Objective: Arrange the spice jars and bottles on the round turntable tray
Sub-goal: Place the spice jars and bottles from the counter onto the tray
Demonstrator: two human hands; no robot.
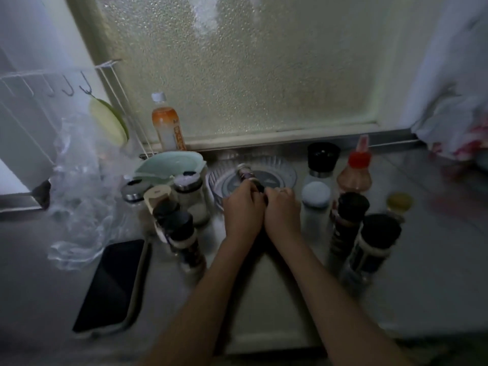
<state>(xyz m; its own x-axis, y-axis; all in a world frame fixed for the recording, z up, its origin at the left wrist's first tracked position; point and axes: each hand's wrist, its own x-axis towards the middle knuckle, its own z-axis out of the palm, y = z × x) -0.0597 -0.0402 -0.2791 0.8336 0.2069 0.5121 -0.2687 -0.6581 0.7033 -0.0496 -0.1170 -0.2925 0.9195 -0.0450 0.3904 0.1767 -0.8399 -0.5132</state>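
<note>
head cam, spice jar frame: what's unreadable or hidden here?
- Head view: lower end of the tilted spice jar, covered by the left hand and right hand; whether it touches the turntable tray is unclear.
- Near rim of the tray, behind both hands.
- Labels on the black-capped jars, motion-blurred and dim.
- Contents of the plastic bag, cut by the right edge.

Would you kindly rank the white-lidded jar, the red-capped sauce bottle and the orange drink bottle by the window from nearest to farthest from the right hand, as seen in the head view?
From the right hand:
1. White-lidded jar, just to its right on the counter.
2. Red-capped sauce bottle, farther right and back.
3. Orange drink bottle, far back on the left, against the window.
</note>
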